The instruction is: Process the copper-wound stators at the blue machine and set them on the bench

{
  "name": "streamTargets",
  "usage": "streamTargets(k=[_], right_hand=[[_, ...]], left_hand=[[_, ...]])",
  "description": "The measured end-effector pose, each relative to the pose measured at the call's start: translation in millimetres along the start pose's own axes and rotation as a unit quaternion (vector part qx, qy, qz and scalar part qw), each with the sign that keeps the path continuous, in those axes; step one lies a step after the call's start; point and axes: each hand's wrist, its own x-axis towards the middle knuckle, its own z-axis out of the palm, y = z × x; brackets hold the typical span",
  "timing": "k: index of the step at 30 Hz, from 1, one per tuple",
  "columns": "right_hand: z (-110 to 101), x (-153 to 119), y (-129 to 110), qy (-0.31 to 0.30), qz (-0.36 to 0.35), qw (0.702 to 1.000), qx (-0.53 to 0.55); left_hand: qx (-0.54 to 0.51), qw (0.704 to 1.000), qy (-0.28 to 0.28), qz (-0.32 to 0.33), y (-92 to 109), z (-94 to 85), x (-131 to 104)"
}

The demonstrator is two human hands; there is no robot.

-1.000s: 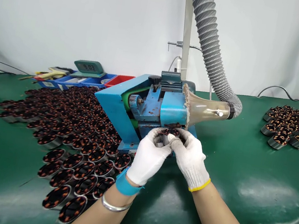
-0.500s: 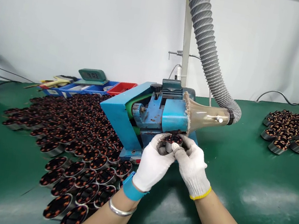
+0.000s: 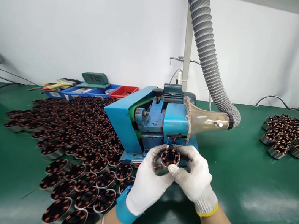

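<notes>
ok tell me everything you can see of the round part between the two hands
The round part is a short ring with a thin, silvery, metal-looking rim. Inside it is dark, with copper-coloured bundles, probably wound wire, spaced in a circle. Its open face is turned up and tilted toward the camera. It sits just in front of the blue machine, held between the gloved left hand and right hand, the right thumb at its near edge. Its underside is hidden.

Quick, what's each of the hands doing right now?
Left hand: closed, holding one side of a round metal ring.
Right hand: closed, holding the other side of the same ring.
</notes>
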Motion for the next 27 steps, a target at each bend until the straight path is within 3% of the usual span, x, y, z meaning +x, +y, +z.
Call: streamTargets(k=[4, 6, 10, 12, 15, 17, 22, 27], right_hand=[[-1, -1, -3, 0.044, 0.001, 0.999, 0.023], [-1, 1, 1, 0.101, 0.065, 0.992, 0.050], [-4, 8, 11, 0.226, 0.168, 0.945, 0.166], [-4, 9, 12, 0.175, 0.185, 0.955, 0.151], [1, 7, 9, 0.009, 0.193, 0.979, 0.058], [6, 5, 8, -0.038, 0.174, 0.984, 0.026], [16, 13, 11, -0.010, 0.173, 0.984, 0.042], [18, 25, 10, 0.019, 0.122, 0.992, 0.033]], left_hand=[[0.038, 0.999, -0.036, 0.012, 6, -1.9, -4], [0.074, 0.996, -0.046, 0.016, 7, -2.3, -5], [0.116, 0.993, -0.006, -0.008, 0, -1.4, -4], [0.089, 0.995, 0.016, -0.046, -3, 0.2, -2], [0.030, 0.996, 0.023, -0.086, -4, 2.7, 2], [0.006, 0.996, 0.020, -0.088, -2, 3.7, 5], [0.020, 0.997, 0.035, -0.059, 0, 5.6, 16], [0.043, 0.998, 0.031, -0.039, 3, 8.5, 27]])
